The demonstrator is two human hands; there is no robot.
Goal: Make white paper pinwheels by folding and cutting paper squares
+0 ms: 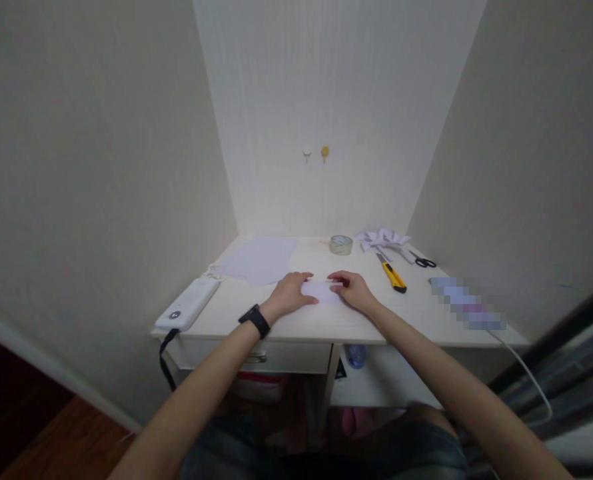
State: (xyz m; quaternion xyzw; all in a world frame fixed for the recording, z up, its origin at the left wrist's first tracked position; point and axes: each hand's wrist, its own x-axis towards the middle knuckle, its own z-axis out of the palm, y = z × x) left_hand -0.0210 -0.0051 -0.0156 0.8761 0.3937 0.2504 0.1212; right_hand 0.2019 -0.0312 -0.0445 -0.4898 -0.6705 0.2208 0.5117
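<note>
A small piece of white paper (321, 291), looking folded into a strip, lies at the middle of the desk near its front edge. My left hand (287, 293), with a black watch on the wrist, holds the paper's left end, thumb on the near side and fingers along the far side. At the right end, my right hand (357, 291) pinches the paper between thumb and curled fingers. Just right of that hand lies a yellow utility knife (393, 275). Behind the hands stands a roll of clear tape (341, 245).
White paper sheets (261, 257) lie at the back left of the white desk (256, 313). A white power strip-like box (189, 305) with a black cable sits left. Folded paper pieces (384, 239) and black scissors (423, 261) are back right, near a blurred-out device (466, 304). Walls enclose three sides.
</note>
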